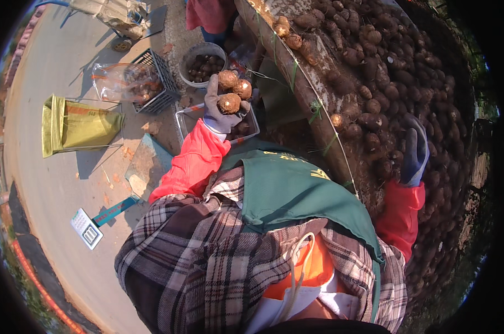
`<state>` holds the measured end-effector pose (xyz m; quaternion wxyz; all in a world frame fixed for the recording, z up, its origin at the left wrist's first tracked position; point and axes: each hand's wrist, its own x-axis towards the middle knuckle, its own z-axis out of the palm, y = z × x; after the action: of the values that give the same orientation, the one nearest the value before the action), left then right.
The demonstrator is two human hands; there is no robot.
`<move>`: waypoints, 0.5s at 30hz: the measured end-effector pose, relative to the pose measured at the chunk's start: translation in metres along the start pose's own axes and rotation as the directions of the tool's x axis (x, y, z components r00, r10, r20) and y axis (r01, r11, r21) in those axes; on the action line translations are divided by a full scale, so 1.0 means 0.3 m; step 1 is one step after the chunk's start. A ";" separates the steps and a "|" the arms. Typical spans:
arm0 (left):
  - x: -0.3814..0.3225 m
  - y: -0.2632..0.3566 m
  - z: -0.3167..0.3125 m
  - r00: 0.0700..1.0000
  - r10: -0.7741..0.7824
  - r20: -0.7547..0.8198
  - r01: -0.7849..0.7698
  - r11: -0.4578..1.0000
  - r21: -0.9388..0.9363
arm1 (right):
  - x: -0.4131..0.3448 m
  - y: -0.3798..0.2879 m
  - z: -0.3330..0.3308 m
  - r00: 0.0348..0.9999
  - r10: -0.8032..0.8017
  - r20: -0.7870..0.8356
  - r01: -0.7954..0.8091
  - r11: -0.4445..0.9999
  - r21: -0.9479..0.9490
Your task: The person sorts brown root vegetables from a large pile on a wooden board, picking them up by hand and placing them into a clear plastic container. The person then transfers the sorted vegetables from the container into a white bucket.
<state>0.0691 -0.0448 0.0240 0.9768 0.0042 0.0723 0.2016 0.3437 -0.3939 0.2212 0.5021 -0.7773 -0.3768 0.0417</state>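
Note:
My left hand (222, 109), in a grey work glove, holds three round brown taro corms (229, 103) over a clear-walled bin (252, 134) that has more corms in it. My right hand (414, 152), gloved in grey and blue, lies on the large heap of dark taro corms (373, 121) at the right. Whether its fingers touch or grip a corm, I cannot tell. A few paler corms lie near the heap's edge, along a board topped with a string.
A round bucket (184, 69) of small corms, a black plastic crate (165, 83) with a clear bag, a yellow woven sack (81, 125) on a frame and a platform scale (149, 160) with its display (86, 228) stand at the left. A person (212, 16) and a hand cart (120, 44) are beyond.

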 end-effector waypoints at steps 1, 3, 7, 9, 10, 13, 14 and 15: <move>0.021 0.082 -0.066 0.957 0.112 -0.267 -0.074 0.986 0.151 | -0.019 0.030 -0.037 0.999 -0.032 -0.024 0.029 0.992 -0.123; 0.091 0.256 -0.177 0.870 0.340 -0.356 -0.240 0.924 0.297 | -0.084 0.080 -0.099 0.984 0.093 -0.152 -0.106 0.991 -0.077; 0.271 0.575 -0.259 0.782 0.517 -0.349 -0.222 0.753 0.619 | -0.212 0.140 -0.198 0.967 0.184 -0.177 -0.208 0.969 -0.130; 0.337 0.629 -0.229 0.808 0.527 -0.263 -0.154 0.620 0.769 | -0.276 0.154 -0.215 0.982 0.097 -0.162 -0.147 0.930 -0.336; 0.355 0.634 -0.189 0.784 0.501 -0.368 -0.134 0.714 0.687 | -0.312 0.153 -0.216 0.971 0.148 -0.187 -0.207 0.913 -0.351; 0.390 0.498 -0.039 0.832 0.516 -0.203 -0.190 0.609 0.770 | -0.428 0.163 -0.177 0.931 0.286 -0.226 -0.355 0.850 -0.390; 0.410 0.426 0.028 0.821 0.569 -0.047 -0.258 0.443 0.859 | -0.456 0.174 -0.152 0.945 0.255 -0.206 -0.327 0.775 -0.540; 0.423 0.351 0.099 0.781 0.616 0.102 -0.318 0.252 0.914 | -0.478 0.185 -0.134 0.960 0.225 -0.170 -0.279 0.678 -0.680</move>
<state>0.1471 0.1025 0.0395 0.6878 0.5173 0.2992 0.4121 0.2894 -0.5258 0.1509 0.1744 -0.9540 -0.2356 -0.0628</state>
